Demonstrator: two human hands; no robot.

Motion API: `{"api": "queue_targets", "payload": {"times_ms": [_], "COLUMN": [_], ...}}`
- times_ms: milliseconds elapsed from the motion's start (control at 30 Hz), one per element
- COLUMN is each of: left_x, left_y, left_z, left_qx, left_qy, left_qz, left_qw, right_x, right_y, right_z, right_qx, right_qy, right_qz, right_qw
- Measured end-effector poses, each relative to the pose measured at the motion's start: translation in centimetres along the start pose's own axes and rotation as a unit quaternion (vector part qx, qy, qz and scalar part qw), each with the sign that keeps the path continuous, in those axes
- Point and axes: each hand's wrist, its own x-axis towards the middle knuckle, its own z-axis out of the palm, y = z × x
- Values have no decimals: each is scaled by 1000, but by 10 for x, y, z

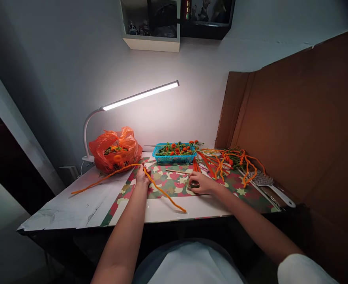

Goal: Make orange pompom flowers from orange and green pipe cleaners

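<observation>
An orange fuzzy cord (162,191), like a chenille stem or thick yarn, is pinched in my left hand (142,175). One end droops toward the table's front edge; the other stretches left past the orange plastic bag (115,152). My right hand (202,183) rests low over the patterned mat (168,184), fingers curled round a small round roll (194,184) that looks like tape, partly hidden by them. Just beyond those fingers lies a thin wooden stick (176,171). A blue basket (174,159) of orange flowers with green stems stands behind both hands.
Orange cords (246,167) and stems lie heaped at the right, beside a grey brush (262,179) and thin rods (261,191). A lit desk lamp (141,96) arches over the back left. Tall cardboard (295,118) walls the right side; shelves (153,43) hang above.
</observation>
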Motion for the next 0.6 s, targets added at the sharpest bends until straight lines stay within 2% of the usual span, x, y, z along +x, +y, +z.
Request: {"api": "queue_targets", "payload": {"times_ms": [100, 200, 267, 367, 467, 600], "left_x": [-1, -3, -4, -5, -7, -9], "left_y": [0, 0, 1, 2, 2, 3], "left_z": [1, 2, 2, 3, 4, 5], "left_qx": [0, 3, 5, 8, 11, 11], "left_qy": [1, 2, 2, 4, 10, 11], "left_qz": [0, 1, 1, 0, -3, -4], "left_qw": [1000, 1000, 1000, 1000, 1000, 1000], "right_x": [-13, -18, -16, -10, -7, -14], "right_y": [13, 17, 13, 4, 2, 13], "right_z": [-6, -8, -7, -3, -5, -16], "right_qx": [49, -6, -64, -113, -126, -112], "right_qy": [17, 84, 96, 57, 26, -1], "right_qz": [19, 69, 107, 132, 107, 73], "right_qw": [998, 994, 988, 983, 986, 991]}}
